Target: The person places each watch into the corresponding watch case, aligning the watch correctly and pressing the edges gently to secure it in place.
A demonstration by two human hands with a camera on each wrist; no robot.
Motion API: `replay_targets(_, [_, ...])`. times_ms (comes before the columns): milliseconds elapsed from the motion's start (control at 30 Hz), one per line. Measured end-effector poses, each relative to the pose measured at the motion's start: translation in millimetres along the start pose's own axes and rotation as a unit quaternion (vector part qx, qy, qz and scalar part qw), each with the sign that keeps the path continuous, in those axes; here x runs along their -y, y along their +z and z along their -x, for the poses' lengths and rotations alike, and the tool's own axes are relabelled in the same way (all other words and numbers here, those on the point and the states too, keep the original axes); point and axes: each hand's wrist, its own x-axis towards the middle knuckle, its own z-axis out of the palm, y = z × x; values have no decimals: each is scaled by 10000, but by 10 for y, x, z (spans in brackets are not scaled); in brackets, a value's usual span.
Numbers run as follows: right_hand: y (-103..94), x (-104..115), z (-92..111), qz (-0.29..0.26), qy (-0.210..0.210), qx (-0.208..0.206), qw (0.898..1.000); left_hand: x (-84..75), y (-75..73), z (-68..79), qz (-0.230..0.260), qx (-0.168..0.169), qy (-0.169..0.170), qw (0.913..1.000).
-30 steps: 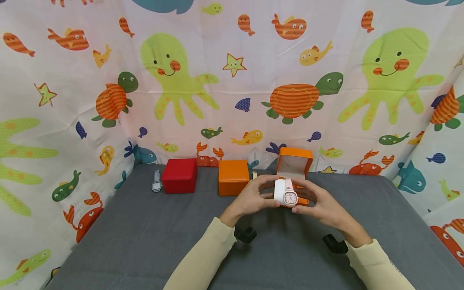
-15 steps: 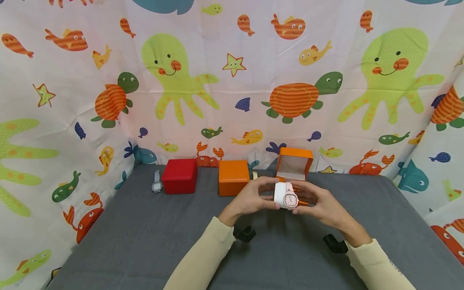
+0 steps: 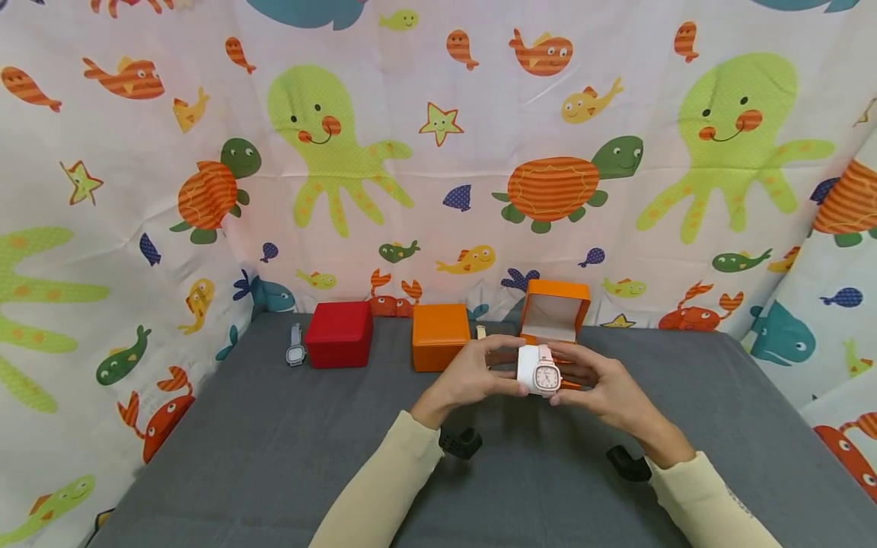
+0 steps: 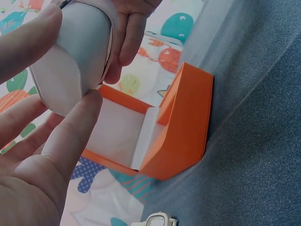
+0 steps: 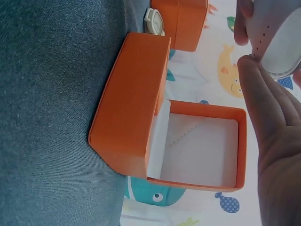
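Four boxed or loose items stand along the far left and centre of the grey cloth-covered surface [image 3: 308, 457], listed from the left. First, a silver-grey watch with a squarish face [image 3: 295, 354], lying just beside a glossy red box with rounded edges [image 3: 339, 335], lid down. Next, well apart from the red one, a closed orange box [image 3: 441, 337]. Just to its right, a pale cream watch [image 4: 157, 220], mostly hidden by the left hand [image 3: 473, 373] in the head view.

Left hand: fingers and thumb curled round the left side of a smooth white watch cushion [image 3: 527, 368], thumb on the near side. Around the cushion runs a pale pink watch with a rounded-square face [image 3: 547, 377], dial toward the wearer. Cushion and watch are held up between both hands, in front of an orange box with raised lid and white lining [image 5: 202, 146]; its base is partly hidden. Right hand [image 3: 606, 387]: thumb and fingers bent, gripping the cushion's right side at the watch.
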Motion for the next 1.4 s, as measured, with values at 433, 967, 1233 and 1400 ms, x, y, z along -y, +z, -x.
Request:
replay_targets(433, [50, 98, -6, 355, 149, -57, 9992, 10, 85, -26, 149, -12, 255, 9996])
replay_targets(967, [26, -51, -48, 116, 115, 109, 9998, -11, 118, -59, 5, 117, 399, 9991])
replay_targets(1233, [53, -58, -37, 757, 103, 191, 9969, 19, 115, -63, -487, 262, 363, 9978])
replay_targets(1400, [36, 10, -49, 1558, -428, -134, 9868, 35, 118, -58, -480, 36, 336, 9983])
